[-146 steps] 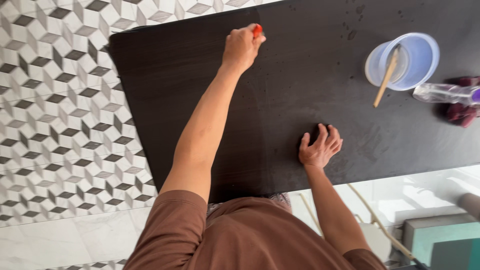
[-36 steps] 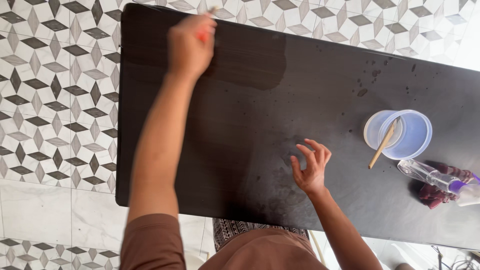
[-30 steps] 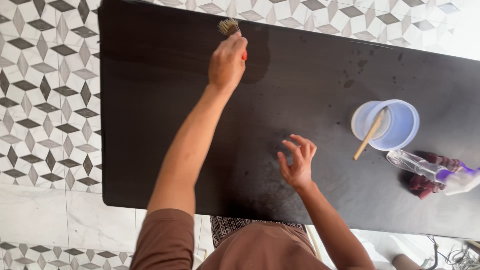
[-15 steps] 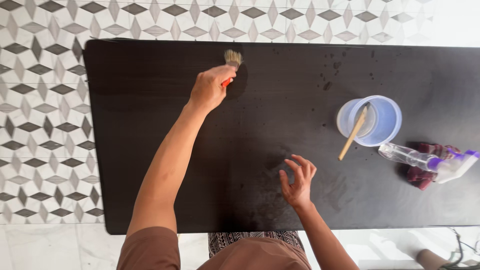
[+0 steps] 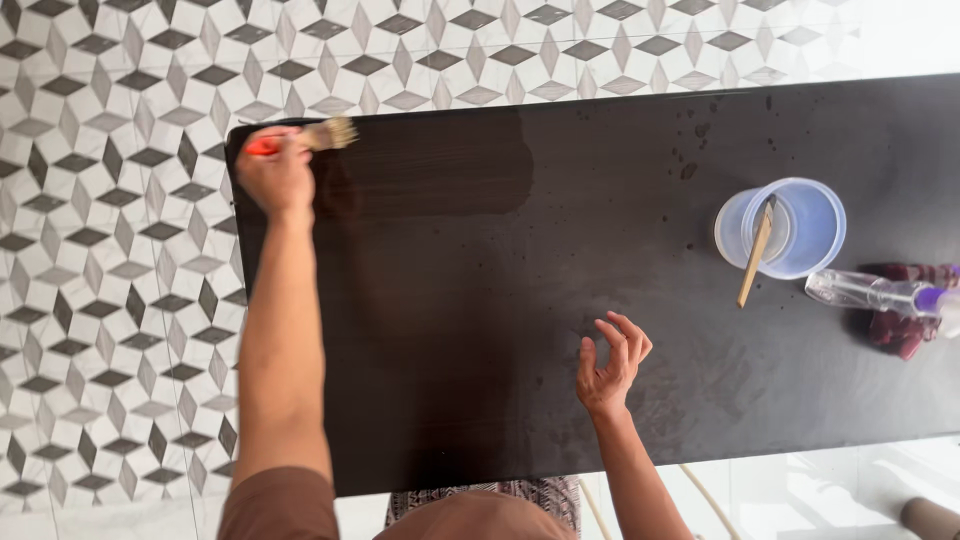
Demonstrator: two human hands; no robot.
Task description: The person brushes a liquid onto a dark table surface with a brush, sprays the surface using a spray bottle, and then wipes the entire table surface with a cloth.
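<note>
Floor was that grey and white geometric tile (image 5: 110,260), with a long dark tabletop (image 5: 600,300) lying across it. The left hand (image 5: 275,172) was way out at the far left corner of the top, fist wrapped tight around the red handle of a paintbrush (image 5: 305,138), bristles pointing right along the far edge. A wetter, darker band (image 5: 430,175) ran off to the right of the bristles. The right hand (image 5: 612,362) was near the front edge, empty, fingers curled loosely and half open, though I couldn't tell if it touched the surface. Off to the right sat a clear plastic tub (image 5: 785,228) with a wooden stick (image 5: 755,252) leaning in it, and just beside that a spray bottle (image 5: 880,295) lying on a dark red rag (image 5: 900,330).
</note>
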